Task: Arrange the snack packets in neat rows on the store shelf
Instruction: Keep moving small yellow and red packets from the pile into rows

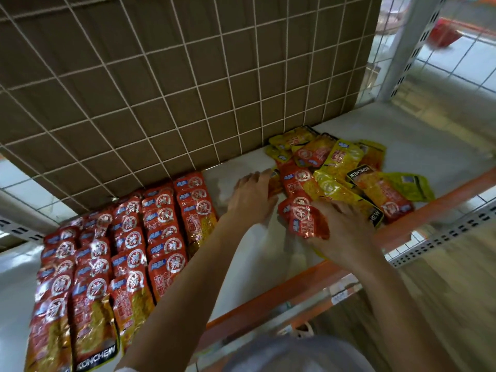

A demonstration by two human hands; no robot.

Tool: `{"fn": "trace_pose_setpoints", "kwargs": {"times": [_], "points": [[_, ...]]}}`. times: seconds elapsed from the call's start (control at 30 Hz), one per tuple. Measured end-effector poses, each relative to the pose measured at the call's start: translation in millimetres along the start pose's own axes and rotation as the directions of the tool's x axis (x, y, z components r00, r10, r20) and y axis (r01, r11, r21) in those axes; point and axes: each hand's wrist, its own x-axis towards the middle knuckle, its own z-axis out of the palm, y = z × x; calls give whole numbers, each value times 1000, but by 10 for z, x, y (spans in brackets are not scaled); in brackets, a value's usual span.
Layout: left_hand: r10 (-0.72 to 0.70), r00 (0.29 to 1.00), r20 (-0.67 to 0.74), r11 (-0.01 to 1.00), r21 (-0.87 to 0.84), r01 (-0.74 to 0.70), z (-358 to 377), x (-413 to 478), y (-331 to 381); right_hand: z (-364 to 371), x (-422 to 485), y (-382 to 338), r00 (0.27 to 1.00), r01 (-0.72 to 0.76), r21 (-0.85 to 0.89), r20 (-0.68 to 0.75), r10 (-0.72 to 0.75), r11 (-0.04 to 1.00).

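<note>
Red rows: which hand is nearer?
Left. The left hand is between the red rows and the pile; the right hand is farther right, holding a red packet at the pile's front.

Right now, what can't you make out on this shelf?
Head view.
Lower packets in the loose pile: buried under top ones.
Near ends of the red rows: cut by bottom edge.
Whether right hand grips the red packet: blurred.
Red object at top right: blurred.

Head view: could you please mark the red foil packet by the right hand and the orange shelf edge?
red foil packet (308, 222), head view, printed front.
orange shelf edge (268, 298), head view, front lip.
</note>
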Motion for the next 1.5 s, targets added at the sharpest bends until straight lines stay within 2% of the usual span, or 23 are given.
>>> {"fn": "trace_pose_setpoints", "kwargs": {"times": [0.17,0.27,0.43,0.5,0.57,0.63,0.7,0.77,0.8,0.87,0.9,0.97,1.0,1.07,1.17,1.27,1.4,1.5], "points": [[-7,998,-57,992,125,14,-11,-43,48,7,18,-2,999,-28,29,-15,28,999],[-36,996,-86,983,177,51,-23,-84,92,15,32,-22,998,-53,120,-35,57,991],[-190,958,-213,981,-13,192,-134,-236,101,-7,36,-85,981,-40,237,-174,83,971],[-247,936,-251,968,-110,226,-178,-332,82,-36,38,-148,983,-16,322,-171,74,947],[-325,913,-248,926,-282,253,-221,-436,42,-59,49,-232,988,42,410,-150,23,911],[-371,893,-254,852,-475,219,-249,-548,-34,-70,59,-334,989,113,509,-143,-46,853],[-366,887,-281,789,-600,135,-284,-692,-106,-71,58,-451,992,119,656,-116,-56,746],[-382,890,-247,681,-727,90,-342,-851,-155,-32,64,-561,998,47,770,-56,-6,637],[-411,892,-190,578,-811,93,-370,-928,-184,-3,69,-610,1000,18,783,-26,4,621],[-467,882,-59,274,-958,81,-439,-1070,-252,61,93,-732,999,19,815,1,-34,580],[-488,873,-2,121,-991,65,-473,-1133,-296,95,108,-786,998,31,841,8,-70,540],[-519,851,82,-106,-994,31,-516,-1241,-410,170,139,-882,991,34,866,35,-129,499],[-533,838,120,-188,-982,21,-534,-1305,-457,217,151,-922,988,26,866,53,-143,500],[-556,816,159,-290,-957,-12,-546,-1425,-550,330,161,-994,985,5,870,81,-153,494],[-623,757,197,-314,-949,-11,-556,-1563,-632,466,111,-1084,982,68,798,54,-184,599],[-683,700,210,-295,-955,-1,-527,-1640,-695,577,24,-1216,964,211,691,-33,-262,691],[-718,683,137,-175,-984,13,-483,-1708,-730,779,-48,-1357,935,340,523,-100,-340,782],[-687,719,105,-142,-990,8,-499,-1728,-760,889,-95,-1414,924,380,388,-126,-360,840]]}}
